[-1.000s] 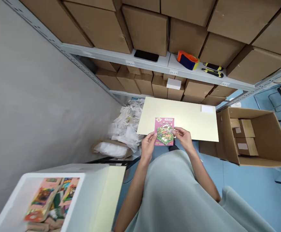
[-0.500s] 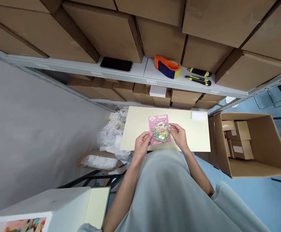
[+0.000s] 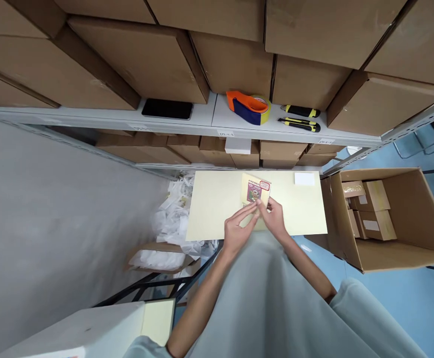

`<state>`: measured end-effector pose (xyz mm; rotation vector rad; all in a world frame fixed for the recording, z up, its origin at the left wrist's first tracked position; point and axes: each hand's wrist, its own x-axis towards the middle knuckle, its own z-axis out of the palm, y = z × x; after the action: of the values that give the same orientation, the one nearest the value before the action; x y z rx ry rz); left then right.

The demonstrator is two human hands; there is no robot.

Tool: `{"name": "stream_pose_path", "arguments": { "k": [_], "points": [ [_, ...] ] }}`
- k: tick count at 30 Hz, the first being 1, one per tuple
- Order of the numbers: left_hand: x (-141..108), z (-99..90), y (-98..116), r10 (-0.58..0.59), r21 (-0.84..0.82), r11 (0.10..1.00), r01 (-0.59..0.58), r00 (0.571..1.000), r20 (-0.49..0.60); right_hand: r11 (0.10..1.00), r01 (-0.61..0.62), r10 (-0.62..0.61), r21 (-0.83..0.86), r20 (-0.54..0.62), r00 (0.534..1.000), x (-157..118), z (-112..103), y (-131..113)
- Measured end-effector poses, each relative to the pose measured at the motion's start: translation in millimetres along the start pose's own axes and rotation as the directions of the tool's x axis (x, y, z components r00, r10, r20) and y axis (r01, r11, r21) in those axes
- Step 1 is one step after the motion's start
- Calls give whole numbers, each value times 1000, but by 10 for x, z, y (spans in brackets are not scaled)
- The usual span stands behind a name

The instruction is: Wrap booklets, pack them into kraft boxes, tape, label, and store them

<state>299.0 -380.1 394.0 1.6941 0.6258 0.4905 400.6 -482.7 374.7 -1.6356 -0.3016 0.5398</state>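
Booklet (image 3: 255,191): Lying straight ahead of the person, just beyond the fingertips, it is showing a cream face with a small purple picture and a red-edged label. It is overlapping the cream tabletop (image 3: 215,209) in this view; whether it is resting there or being held above cannot be told.
Long axis: It is seemingly running away from the person, the top edge slanting slightly down toward the right; the hands are hiding the lower edge.
Nearer hand: The right hand (image 3: 275,220) is sitting closer, at the booklet's lower right corner, while the left hand (image 3: 238,231) is reaching in from the lower left.
Right hand: It is pinching the booklet, the thumb lying over the face and the fingers curling around the right edge.
Left hand: It is keeping its fingers nearly straight, the thumb standing a narrow gap below; the fingertips are meeting the booklet's lower part beside the right thumb. Whether they are gripping cannot be told.
White slip (image 3: 304,179): It is lying near the tabletop's far right corner, apart from both hands.
Shelf (image 3: 217,110): It is bearing a smartphone (image 3: 167,109), a tape dispenser (image 3: 250,115) and two utility knives (image 3: 301,124).
Open carton (image 3: 422,204): It is standing right of the tabletop, holding smaller boxes (image 3: 377,225).
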Motion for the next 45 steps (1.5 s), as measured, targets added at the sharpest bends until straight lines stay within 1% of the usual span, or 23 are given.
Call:
{"name": "stream_pose_path", "arguments": {
  "k": [2,4,6,8,10,12,14,17,18,20,21,23,24,26,28,31,32,34,36,38,40,42,45],
  "points": [
    [64,-89,-17,-10,36,999,13,997,-70,990,-39,37,137,22,999,40,-123,-30],
    [151,-186,-70,-120,-46,992,116,987,-104,970,-90,70,228,93,993,55,-239,-74],
    [219,-257,-123,-281,-189,942,279,960,12,961,-126,91,245,148,985,47,-307,-108],
    [243,-283,-153,-398,-281,860,425,905,151,961,-136,97,240,166,981,33,-323,-115],
    [229,-269,-157,-452,-334,805,491,871,190,961,-136,96,240,172,980,35,-312,-94],
    [201,-235,-153,-468,-380,781,496,867,169,964,-133,90,229,188,978,59,-309,-65],
    [177,-201,-154,-468,-397,788,471,877,112,977,-100,70,189,157,985,89,-325,-51],
    [148,-154,-141,-417,-341,860,378,908,-45,999,34,-33,15,-65,997,75,-341,-90],
    [130,-133,-123,-364,-292,902,320,925,-111,996,72,-77,-51,-112,991,43,-328,-115],
    [73,-73,-56,-186,-148,976,159,962,-198,988,116,-124,-103,-73,990,-56,-261,-169],
    [35,-35,-10,-79,-67,996,66,976,-202,989,125,-126,-82,-13,992,-111,-214,-193],
    [-45,37,91,107,59,993,-100,986,-130,994,114,-114,4,70,991,-199,-122,-231],
    [-78,62,138,163,90,984,-157,984,-73,994,96,-100,51,70,993,-219,-93,-244],
    [-107,66,207,198,100,975,-200,980,33,989,56,-61,140,34,998,-202,-93,-261],
    [-76,-3,234,160,83,983,-163,986,38,973,13,-22,231,36,999,-133,-164,-271],
    [47,-189,205,20,32,999,-16,992,-122,943,-80,37,322,138,990,-46,-317,-279],
    [90,-250,186,-54,-20,998,52,989,-139,934,-114,56,338,178,983,-36,-358,-281],
    [149,-338,149,-225,-161,963,215,973,-47,922,-155,73,355,233,970,-41,-412,-280],
    [158,-365,128,-355,-289,886,363,931,82,921,-157,63,358,260,964,-51,-434,-269],
    [128,-339,129,-415,-371,825,426,903,114,930,-137,41,340,276,960,-39,-438,-245],
    [83,-291,142,-432,-417,804,423,898,77,947,-111,19,300,293,956,-5,-433,-210],
    [49,-251,156,-429,-430,810,400,903,31,969,-68,5,239,255,967,22,-419,-178],
    [26,-229,175,-389,-399,856,329,918,-75,992,40,-37,117,-26,999,-17,-371,-180]
  ]
}}
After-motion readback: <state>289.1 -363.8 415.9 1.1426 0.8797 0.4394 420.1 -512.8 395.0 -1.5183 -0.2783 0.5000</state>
